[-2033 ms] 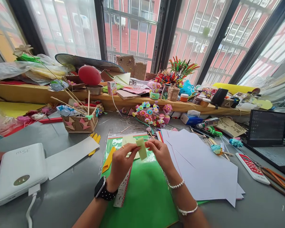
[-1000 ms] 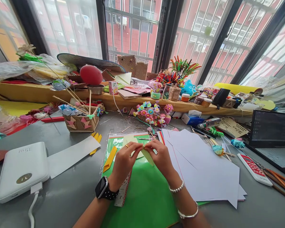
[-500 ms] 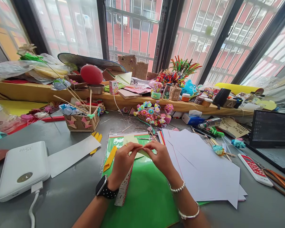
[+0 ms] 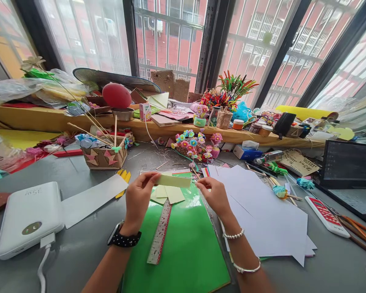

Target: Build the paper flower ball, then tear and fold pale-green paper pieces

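Observation:
My left hand (image 4: 140, 199) pinches the left end of a pale yellow-green paper strip (image 4: 174, 181), stretched out sideways above the mat. My right hand (image 4: 212, 197) is beside the strip's right end with a small gap between; its thumb and index finger look slightly apart, with nothing visible in them. Beneath, several pale paper pieces (image 4: 175, 194) lie on a glossy green sheet (image 4: 189, 244). A ruler (image 4: 160, 236) with a red edge lies slanted there, its top end by the papers. Small scissors (image 4: 194, 177) show partly behind the right fingertips.
White paper sheets (image 4: 262, 211) are stacked at right, near a calculator (image 4: 327, 217) and a laptop (image 4: 347, 171). A white power bank (image 4: 31, 219) and a white strip (image 4: 94, 199) lie at left. A cardboard basket (image 4: 105, 156) and crocheted flowers (image 4: 191, 144) stand behind.
My hands have moved apart from their shared pinch. The paper strip now stretches out from my left hand, and my right fingertips are off it. My left hand now hides the yellow folded piece.

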Motion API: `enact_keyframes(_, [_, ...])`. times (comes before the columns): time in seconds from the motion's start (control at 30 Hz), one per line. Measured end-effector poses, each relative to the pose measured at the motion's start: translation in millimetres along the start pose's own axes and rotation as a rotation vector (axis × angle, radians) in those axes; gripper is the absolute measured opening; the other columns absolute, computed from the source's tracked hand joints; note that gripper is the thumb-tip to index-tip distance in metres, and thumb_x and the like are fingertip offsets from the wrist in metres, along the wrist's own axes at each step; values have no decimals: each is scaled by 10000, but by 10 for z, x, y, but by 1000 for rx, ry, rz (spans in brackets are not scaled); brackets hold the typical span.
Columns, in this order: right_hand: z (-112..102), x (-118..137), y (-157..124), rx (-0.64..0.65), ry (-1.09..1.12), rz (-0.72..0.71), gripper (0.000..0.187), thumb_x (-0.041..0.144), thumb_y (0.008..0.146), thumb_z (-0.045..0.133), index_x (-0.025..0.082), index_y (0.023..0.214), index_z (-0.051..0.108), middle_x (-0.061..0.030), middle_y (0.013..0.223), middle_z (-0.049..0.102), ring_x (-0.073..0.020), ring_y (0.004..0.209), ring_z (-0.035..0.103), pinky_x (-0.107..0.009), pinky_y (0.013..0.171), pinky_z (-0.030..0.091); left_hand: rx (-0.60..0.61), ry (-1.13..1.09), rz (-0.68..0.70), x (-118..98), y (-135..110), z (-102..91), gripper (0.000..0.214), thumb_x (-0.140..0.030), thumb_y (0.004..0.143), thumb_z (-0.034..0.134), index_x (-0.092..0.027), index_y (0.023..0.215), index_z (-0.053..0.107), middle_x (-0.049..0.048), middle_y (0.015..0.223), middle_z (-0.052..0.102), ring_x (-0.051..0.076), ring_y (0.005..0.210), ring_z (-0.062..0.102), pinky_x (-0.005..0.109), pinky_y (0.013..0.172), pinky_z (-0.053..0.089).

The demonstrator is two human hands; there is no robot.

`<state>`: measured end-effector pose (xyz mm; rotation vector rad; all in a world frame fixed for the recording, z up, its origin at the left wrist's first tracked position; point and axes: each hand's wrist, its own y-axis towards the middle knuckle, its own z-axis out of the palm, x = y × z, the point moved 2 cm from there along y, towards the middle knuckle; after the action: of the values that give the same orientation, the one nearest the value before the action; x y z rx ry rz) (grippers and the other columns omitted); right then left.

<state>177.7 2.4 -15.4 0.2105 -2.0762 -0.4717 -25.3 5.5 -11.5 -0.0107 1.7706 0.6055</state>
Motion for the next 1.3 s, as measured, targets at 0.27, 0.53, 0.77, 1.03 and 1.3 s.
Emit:
enact_keyframes(0.27, [102, 29, -27, 189, 252, 114, 200, 335, 690, 566, 154, 737, 638, -43, 721, 648, -151, 636, 577, -235, 563, 439, 332, -126, -45, 8, -99, 210, 157, -304, 662, 593, -157, 703, 632, 12, 700, 632, 137, 663, 568, 205, 588, 446])
enact_keyframes(0.53, [256, 15, -84, 204, 421, 269, 203, 345, 647, 604, 143, 630, 613, -3, 565, 594, -115, 524, 521, -217, 492, 378, 430, -432, -315, -4, -206, 313, 281, -306, 612, 654, -139, 832, 599, 27, 763, 651, 153, 721, 594, 261, 677, 486])
enact_keyframes(0.77, [234, 15, -78, 271, 413, 220, 205, 347, 668, 589, 144, 663, 612, -8, 620, 595, -123, 592, 528, -232, 557, 398, 466, -377, -417, -5, -204, 306, 258, -309, 570, 681, -116, 742, 672, 41, 687, 670, 164, 643, 606, 286, 672, 497])
enact_keyframes(1.03, [235, 35, -86, 326, 398, 213, 165, 306, 660, 603, 143, 640, 597, -4, 604, 577, -112, 570, 508, -226, 538, 393, 484, -263, -340, -28, -204, 292, 236, -327, 615, 642, -123, 726, 683, 28, 600, 646, 145, 587, 583, 235, 579, 480])
enact_keyframes(1.3, [231, 7, -66, 269, 483, 217, 185, 329, 657, 610, 146, 674, 591, 8, 603, 564, -103, 571, 505, -221, 540, 391, 574, -67, -151, -92, -218, 294, 222, -346, 638, 590, -139, 579, 641, -12, 492, 561, 99, 482, 485, 186, 469, 390])
